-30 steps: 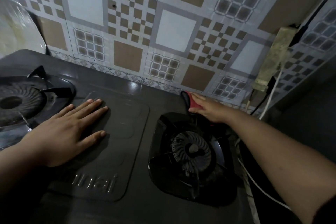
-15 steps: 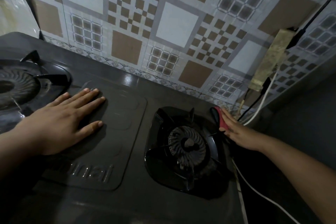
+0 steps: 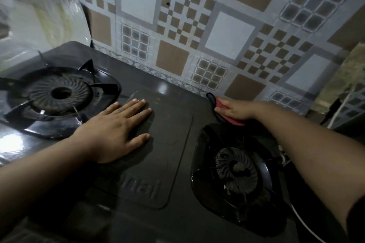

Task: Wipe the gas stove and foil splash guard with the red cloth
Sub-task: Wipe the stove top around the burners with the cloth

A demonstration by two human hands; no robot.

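Observation:
A black two-burner gas stove (image 3: 177,163) fills the lower frame, with a left burner (image 3: 59,92) and a right burner (image 3: 237,169). My left hand (image 3: 116,130) lies flat, fingers spread, on the stove's raised middle panel. My right hand (image 3: 235,110) presses the red cloth (image 3: 222,104) onto the stove's back edge, just behind the right burner and against the wall. Most of the cloth is hidden under the hand. A shiny foil splash guard (image 3: 39,19) stands at the far left behind the left burner.
A patterned tile-print wall (image 3: 197,25) runs directly behind the stove. At the right, a worn pale strip (image 3: 335,83) hangs on the wall. A white cable (image 3: 302,221) drops along the stove's right side.
My right hand slid the cloth from the stove's back right corner leftward along the back edge. The view has shifted left, showing more of the left burner and foil guard. My left hand stayed put.

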